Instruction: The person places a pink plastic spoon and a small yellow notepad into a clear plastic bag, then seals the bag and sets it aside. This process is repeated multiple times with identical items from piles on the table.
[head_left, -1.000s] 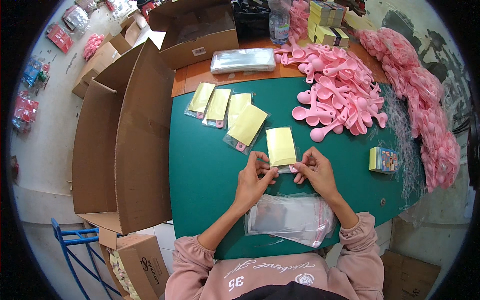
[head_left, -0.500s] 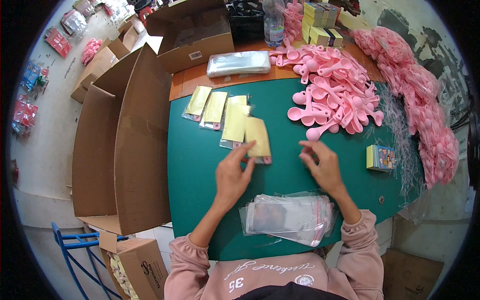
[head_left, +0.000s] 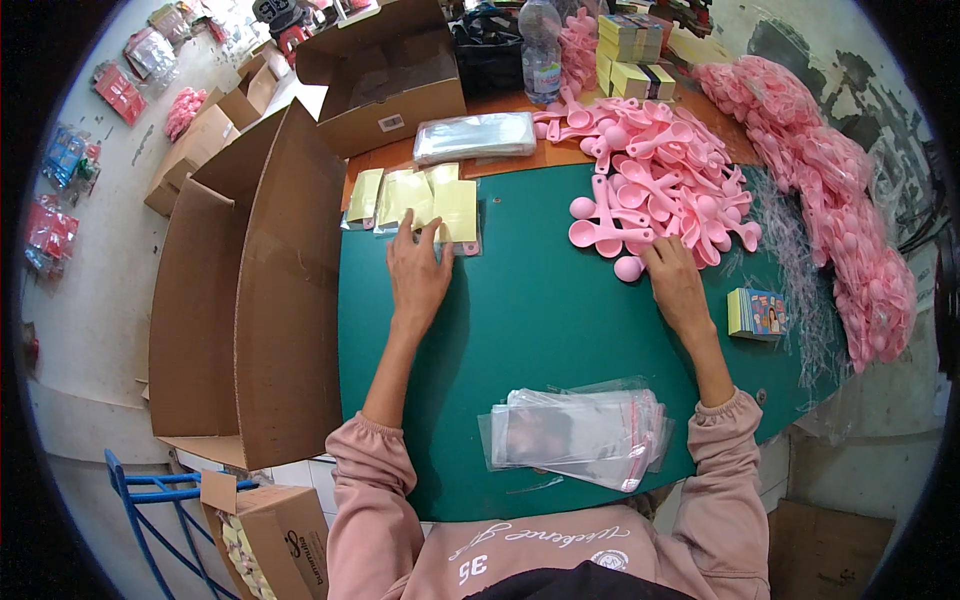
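Both hands have left the middle of the green mat (head_left: 540,330), where a second ago they worked one yellow packet between them. That packet now lies at the end of the overlapping row of yellow packets (head_left: 415,200), so one more piece looks finished and another seems about to begin.

Nearest the person, a stack of clear plastic sleeves (head_left: 580,435) lies untouched at the mat's front edge. Further out, the left hand (head_left: 418,272) rests flat, fingers loosely spread, fingertips on the lower edge of the last packet; it pinches nothing. The right hand (head_left: 677,285) has gone out to the pile of pink scoops (head_left: 665,190), fingers curled at its near edge beside a loose pink ball; whether it grips one I cannot tell. Behind stand an open cardboard box (head_left: 385,75) and a water bottle (head_left: 540,50).
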